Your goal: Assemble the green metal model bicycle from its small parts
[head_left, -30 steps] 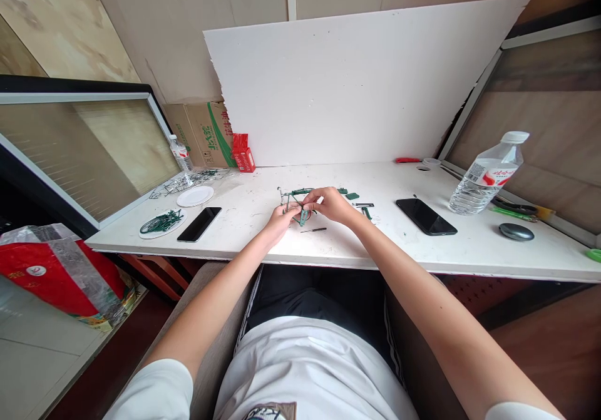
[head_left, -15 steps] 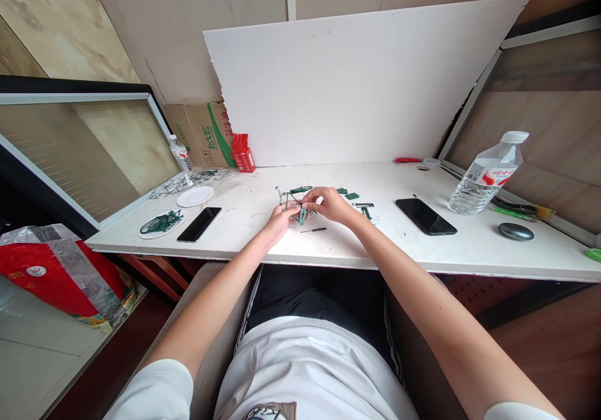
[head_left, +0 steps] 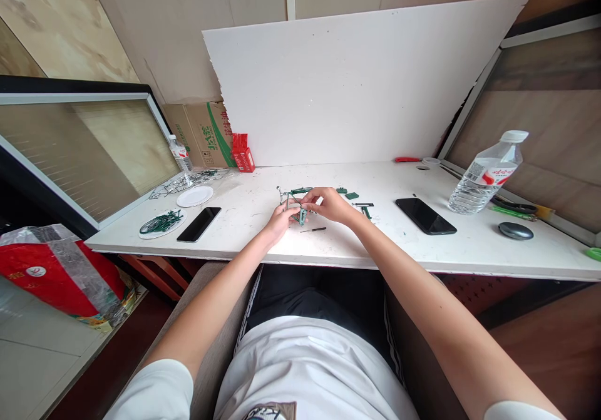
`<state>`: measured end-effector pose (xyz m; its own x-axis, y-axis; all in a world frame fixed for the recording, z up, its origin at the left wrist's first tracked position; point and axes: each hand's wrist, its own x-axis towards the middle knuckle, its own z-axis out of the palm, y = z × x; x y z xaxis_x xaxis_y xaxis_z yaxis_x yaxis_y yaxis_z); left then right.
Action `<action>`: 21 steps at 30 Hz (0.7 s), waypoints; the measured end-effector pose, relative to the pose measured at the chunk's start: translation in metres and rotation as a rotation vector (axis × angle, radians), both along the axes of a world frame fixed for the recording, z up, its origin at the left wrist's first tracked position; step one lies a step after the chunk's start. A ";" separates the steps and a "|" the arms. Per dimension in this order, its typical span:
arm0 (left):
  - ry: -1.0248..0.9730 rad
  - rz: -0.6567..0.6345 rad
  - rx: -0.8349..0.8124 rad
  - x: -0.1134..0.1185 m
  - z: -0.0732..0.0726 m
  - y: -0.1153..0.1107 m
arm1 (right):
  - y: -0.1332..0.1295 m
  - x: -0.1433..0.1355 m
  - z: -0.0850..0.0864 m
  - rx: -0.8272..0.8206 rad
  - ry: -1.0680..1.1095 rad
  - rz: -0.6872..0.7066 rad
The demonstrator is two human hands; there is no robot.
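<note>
A small green model with thin bars (head_left: 303, 218), like a bicycle frame, is between my two hands above the white table. My left hand (head_left: 280, 220) grips its left side with the fingers closed. From the right, my right hand (head_left: 327, 203) has its thumb and fingertips pinched at the model's middle; whether a small part is between them is too small to tell. A thin dark tool (head_left: 319, 229) lies just in front of the hands. Flat green pieces (head_left: 352, 196) lie beyond my right hand.
On the left are a black phone (head_left: 200, 224), a plate of green parts (head_left: 162, 223) and a white plate (head_left: 195, 196). To the right lie another phone (head_left: 426, 216), a water bottle (head_left: 486, 176) and a dark oval object (head_left: 516, 231). A red box (head_left: 243, 158) stands behind.
The model has tilted very slightly between my hands, its upper bars shifting a little. Both hands stay in nearly the same place.
</note>
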<state>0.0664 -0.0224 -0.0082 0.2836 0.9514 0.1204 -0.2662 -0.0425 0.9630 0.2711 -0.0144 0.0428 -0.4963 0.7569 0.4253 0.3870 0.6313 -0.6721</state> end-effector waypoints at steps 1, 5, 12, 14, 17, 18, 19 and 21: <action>-0.008 0.000 0.002 0.000 0.000 0.000 | 0.000 0.000 0.000 0.006 -0.002 0.004; -0.032 -0.003 0.005 0.001 0.001 -0.001 | 0.001 0.002 0.001 0.006 -0.014 0.002; -0.045 -0.026 0.012 0.000 0.001 -0.002 | 0.001 0.003 0.000 -0.004 -0.002 -0.007; -0.035 -0.019 0.022 -0.001 0.000 -0.003 | 0.001 0.003 0.001 -0.009 0.000 -0.002; -0.011 -0.008 0.051 -0.001 -0.002 -0.004 | 0.000 0.002 0.000 -0.020 -0.007 0.002; -0.004 -0.009 0.058 -0.001 -0.003 -0.004 | 0.000 0.002 0.000 -0.021 -0.012 0.004; 0.001 -0.007 0.063 -0.001 -0.003 -0.005 | 0.000 0.001 0.000 -0.021 -0.015 0.006; -0.001 0.015 0.062 0.000 -0.003 -0.005 | 0.000 0.000 -0.001 -0.011 -0.008 -0.001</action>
<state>0.0668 -0.0271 -0.0115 0.2691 0.9462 0.1798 -0.2657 -0.1065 0.9582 0.2709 -0.0145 0.0416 -0.4993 0.7618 0.4127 0.3929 0.6236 -0.6758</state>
